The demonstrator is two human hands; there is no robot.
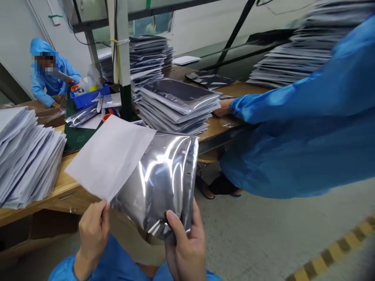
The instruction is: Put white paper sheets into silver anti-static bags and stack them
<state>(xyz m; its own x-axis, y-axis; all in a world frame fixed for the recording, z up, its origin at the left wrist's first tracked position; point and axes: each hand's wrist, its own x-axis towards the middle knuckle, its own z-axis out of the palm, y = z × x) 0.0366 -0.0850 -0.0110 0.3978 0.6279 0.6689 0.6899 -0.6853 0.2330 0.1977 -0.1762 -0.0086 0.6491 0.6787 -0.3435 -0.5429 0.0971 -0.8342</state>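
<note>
two hands (93, 240) pinching white sheet (109, 158), foil bag (158, 181)

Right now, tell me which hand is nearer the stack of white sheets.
Left. The left hand, pinching a white sheet, is below and right of the stack of white sheets; the right hand, gripping a silver foil bag, is farther right.

left hand (93, 238) pinching, right hand (186, 248) gripping, blue sleeves (65, 267) at wrists

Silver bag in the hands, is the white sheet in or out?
Partly in: the white sheet juts from the mouth of the silver bag, its outer part uncovered.
</note>
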